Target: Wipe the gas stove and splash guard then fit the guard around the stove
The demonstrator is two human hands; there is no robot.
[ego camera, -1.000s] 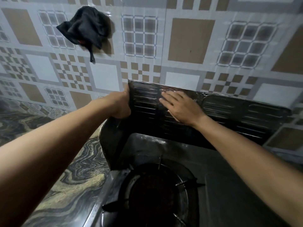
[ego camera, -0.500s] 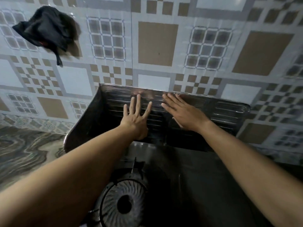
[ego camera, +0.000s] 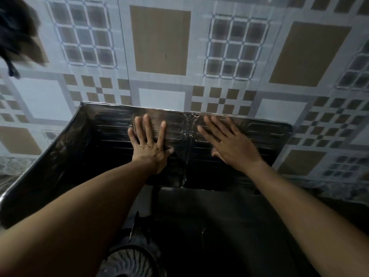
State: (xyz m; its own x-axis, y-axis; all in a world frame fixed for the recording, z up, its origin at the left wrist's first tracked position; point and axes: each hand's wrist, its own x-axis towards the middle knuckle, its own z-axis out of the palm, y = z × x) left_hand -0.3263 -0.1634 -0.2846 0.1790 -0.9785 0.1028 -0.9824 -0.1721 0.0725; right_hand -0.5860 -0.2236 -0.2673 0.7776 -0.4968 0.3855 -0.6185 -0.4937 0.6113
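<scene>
We have both palms flat on the ribbed, shiny metal splash guard (ego camera: 111,136), which stands upright against the patterned tiled wall (ego camera: 161,41) behind the dark gas stove (ego camera: 219,226). Neither hand grips anything: our left hand (ego camera: 148,145) is spread open with fingers fanned, pressed on the guard just left of its vertical centre seam, and our right hand (ego camera: 229,143) lies open and flat just right of that seam. The guard's long axis runs sideways along the wall, so from the seam it extends well out to each side of us. Left of the seam, its end panel folds forward toward us and runs alongside the stove; right of the seam, the panel looks flat against the wall, with no forward fold that we can see. We judge the next move turns on that right end, and our right hand is the nearer one to it. The guard's surface is dark, embossed with long horizontal ribs, and catches light along its top edge. Below the seam, the round burner (ego camera: 127,260) sits near the stove's front.
</scene>
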